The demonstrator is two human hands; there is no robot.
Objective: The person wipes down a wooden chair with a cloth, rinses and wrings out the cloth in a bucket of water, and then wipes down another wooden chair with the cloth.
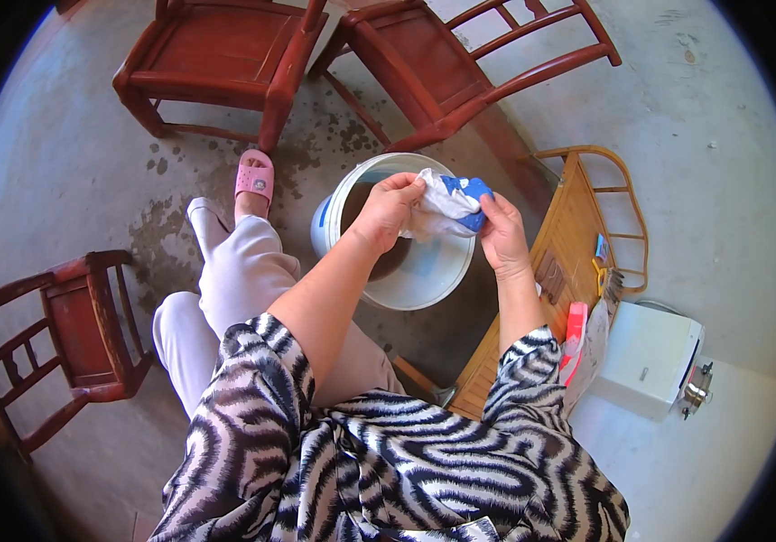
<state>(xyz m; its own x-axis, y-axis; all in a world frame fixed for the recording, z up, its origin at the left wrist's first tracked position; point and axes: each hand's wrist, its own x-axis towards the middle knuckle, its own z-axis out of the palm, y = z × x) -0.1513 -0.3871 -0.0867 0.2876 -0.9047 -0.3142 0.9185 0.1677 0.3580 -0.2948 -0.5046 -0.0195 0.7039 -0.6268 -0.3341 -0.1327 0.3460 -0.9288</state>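
A small white and blue cloth [449, 202] is stretched between my two hands, bunched and folded so that I cannot tell its exact kind. My left hand [384, 213] pinches its white end. The blue end sits between the thumb and fingers of my right hand [503, 233]. Both hands are above a white bucket [428, 282], which has dark brownish liquid [395, 259] inside. My left forearm crosses the bucket's rim and hides part of the opening.
Wooden chairs [212, 52] stand ahead, with another chair [85, 325] at left. A bamboo bench [550, 262] bearing small items is on the right, beside a white box-shaped appliance [645, 357]. A foot in a pink slipper [255, 176] rests near wet floor patches [162, 235].
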